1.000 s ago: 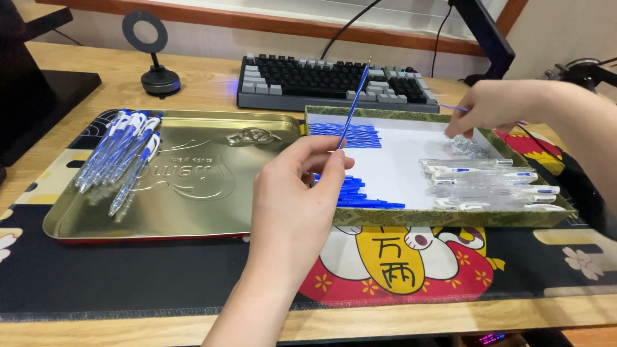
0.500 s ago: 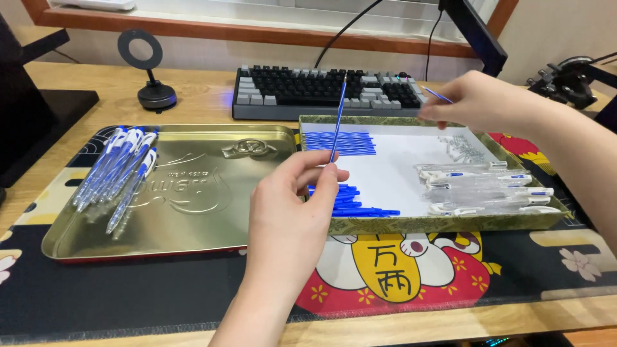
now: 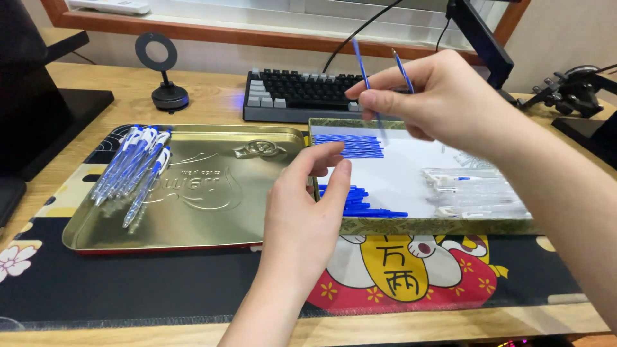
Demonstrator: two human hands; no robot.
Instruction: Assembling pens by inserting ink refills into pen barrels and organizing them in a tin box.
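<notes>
My right hand [image 3: 437, 96] pinches 2 blue refills [image 3: 363, 64] above the white tray [image 3: 411, 183]; my left hand [image 3: 308, 199] hovers open. Finished pens [image 3: 132, 167] fill the gold tin [image 3: 212, 205]; refills and clear barrels [image 3: 475, 193] remain.

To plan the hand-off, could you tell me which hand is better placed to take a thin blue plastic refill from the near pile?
Probably the left hand: it is open, empty and beside the near pile of thin blue plastic refills, while the right hand is raised, pinching two refills.
</notes>
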